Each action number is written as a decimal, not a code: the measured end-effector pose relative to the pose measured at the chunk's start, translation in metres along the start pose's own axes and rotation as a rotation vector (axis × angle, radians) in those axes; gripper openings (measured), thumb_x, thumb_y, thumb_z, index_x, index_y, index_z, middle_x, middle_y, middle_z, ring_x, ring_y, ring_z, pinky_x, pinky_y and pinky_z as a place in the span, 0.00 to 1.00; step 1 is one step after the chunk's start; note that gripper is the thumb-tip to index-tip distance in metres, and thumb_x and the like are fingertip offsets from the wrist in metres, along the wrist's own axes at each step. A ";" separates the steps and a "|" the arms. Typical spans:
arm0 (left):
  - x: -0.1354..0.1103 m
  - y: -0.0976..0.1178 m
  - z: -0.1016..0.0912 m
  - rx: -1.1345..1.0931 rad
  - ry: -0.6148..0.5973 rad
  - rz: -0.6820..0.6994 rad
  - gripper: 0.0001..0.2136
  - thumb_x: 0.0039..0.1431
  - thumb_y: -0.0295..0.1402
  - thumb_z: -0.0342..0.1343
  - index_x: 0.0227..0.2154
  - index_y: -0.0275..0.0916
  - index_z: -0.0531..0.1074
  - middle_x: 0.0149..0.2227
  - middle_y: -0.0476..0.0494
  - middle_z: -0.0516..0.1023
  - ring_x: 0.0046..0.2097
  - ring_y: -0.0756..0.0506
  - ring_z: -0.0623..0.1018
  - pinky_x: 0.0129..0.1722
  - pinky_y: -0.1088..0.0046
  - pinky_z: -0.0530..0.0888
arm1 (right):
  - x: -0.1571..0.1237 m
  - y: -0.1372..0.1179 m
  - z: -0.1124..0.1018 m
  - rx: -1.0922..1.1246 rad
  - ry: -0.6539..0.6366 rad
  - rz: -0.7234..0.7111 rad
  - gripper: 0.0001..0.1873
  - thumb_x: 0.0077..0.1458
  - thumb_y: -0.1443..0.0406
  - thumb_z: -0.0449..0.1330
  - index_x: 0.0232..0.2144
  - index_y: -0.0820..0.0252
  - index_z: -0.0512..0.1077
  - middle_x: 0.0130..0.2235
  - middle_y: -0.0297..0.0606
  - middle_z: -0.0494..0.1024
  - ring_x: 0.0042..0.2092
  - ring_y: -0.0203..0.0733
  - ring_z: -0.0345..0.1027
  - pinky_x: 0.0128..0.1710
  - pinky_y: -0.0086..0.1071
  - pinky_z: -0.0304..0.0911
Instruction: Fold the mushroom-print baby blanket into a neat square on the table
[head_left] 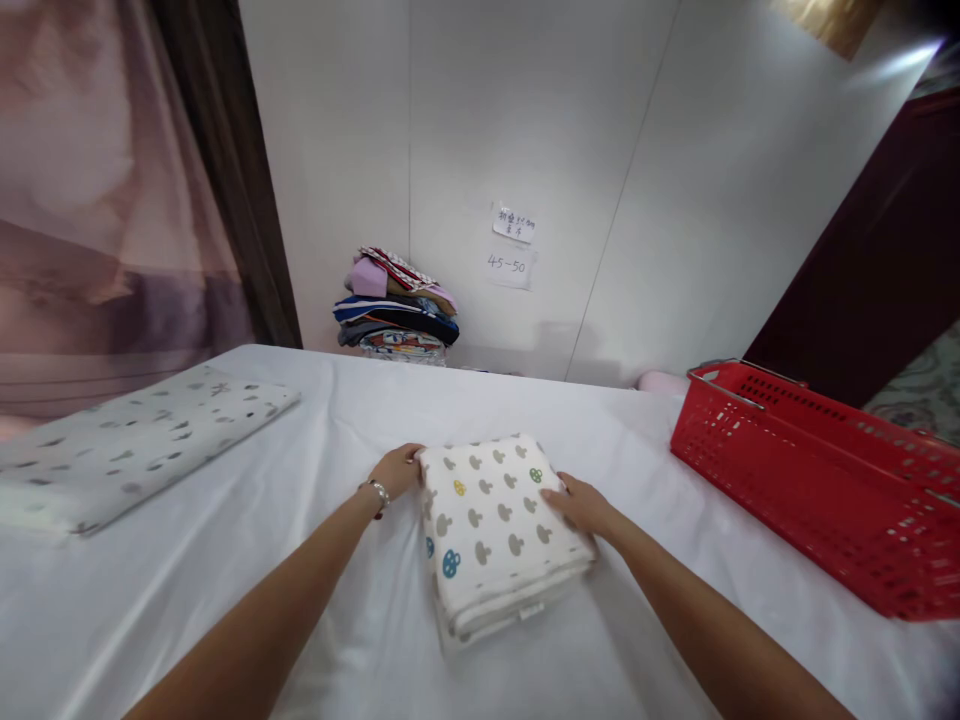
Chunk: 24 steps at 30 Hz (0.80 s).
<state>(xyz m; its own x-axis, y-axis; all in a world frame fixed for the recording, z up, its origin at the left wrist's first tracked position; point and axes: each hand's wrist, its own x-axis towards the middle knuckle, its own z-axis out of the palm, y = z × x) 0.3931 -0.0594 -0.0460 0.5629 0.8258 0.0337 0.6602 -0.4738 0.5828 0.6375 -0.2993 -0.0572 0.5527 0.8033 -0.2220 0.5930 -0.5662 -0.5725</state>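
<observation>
Mushroom-print cloth [499, 520]: lies folded into a thick block on the white sheet [375, 640], near the middle, between both hands and slightly turned.
Left hand [399, 472]: grasps the far left corner, fingers curled at the edge.
Right hand [589, 505]: touches the right edge, fingers partly over the top; firm grip or light rest, cannot tell.
Near edge: shows stacked layers and a small white tab [532, 611]; probably best squared by lining up the layers and tucking in the tab.
Top face: best smoothed gently from the middle outward, with even tension on both sides, to avoid skewing the fold.
Red basket [817, 490]: stands at right, well apart.
Grey-print cloth [161, 440]: lies folded at left.
Fabric stack [397, 310]: sits on the far side, left of middle.
</observation>
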 end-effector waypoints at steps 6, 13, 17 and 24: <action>-0.030 0.043 0.010 0.153 0.188 0.241 0.21 0.58 0.38 0.42 0.53 0.37 0.63 0.58 0.42 0.61 0.60 0.43 0.58 0.59 0.63 0.54 | 0.038 -0.056 -0.006 -0.109 0.224 -0.322 0.37 0.54 0.48 0.46 0.60 0.61 0.48 0.63 0.41 0.43 0.63 0.45 0.33 0.60 0.37 0.34; -0.058 0.040 0.058 0.437 0.006 0.312 0.28 0.58 0.47 0.39 0.58 0.36 0.55 0.63 0.44 0.47 0.64 0.41 0.46 0.60 0.54 0.45 | 0.061 -0.057 0.026 -0.378 -0.002 -0.275 0.40 0.56 0.44 0.38 0.62 0.61 0.40 0.64 0.36 0.35 0.64 0.45 0.26 0.59 0.40 0.33; -0.056 0.034 0.060 0.441 -0.009 0.308 0.29 0.58 0.48 0.37 0.59 0.37 0.52 0.63 0.45 0.45 0.64 0.41 0.44 0.60 0.52 0.44 | 0.068 -0.045 0.029 -0.364 0.013 -0.300 0.41 0.55 0.43 0.37 0.62 0.61 0.40 0.64 0.35 0.35 0.64 0.44 0.26 0.59 0.38 0.34; -0.054 0.043 0.050 0.343 -0.091 0.278 0.29 0.57 0.49 0.40 0.59 0.40 0.51 0.64 0.45 0.43 0.64 0.42 0.42 0.58 0.49 0.47 | 0.062 -0.047 0.016 -0.231 -0.074 -0.296 0.43 0.52 0.43 0.44 0.62 0.62 0.43 0.64 0.38 0.35 0.64 0.46 0.26 0.61 0.39 0.32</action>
<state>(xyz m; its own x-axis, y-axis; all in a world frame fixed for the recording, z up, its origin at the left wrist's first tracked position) 0.4164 -0.1400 -0.0634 0.7737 0.6296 0.0701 0.5957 -0.7607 0.2579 0.6347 -0.2198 -0.0565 0.2991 0.9446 -0.1350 0.8414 -0.3278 -0.4296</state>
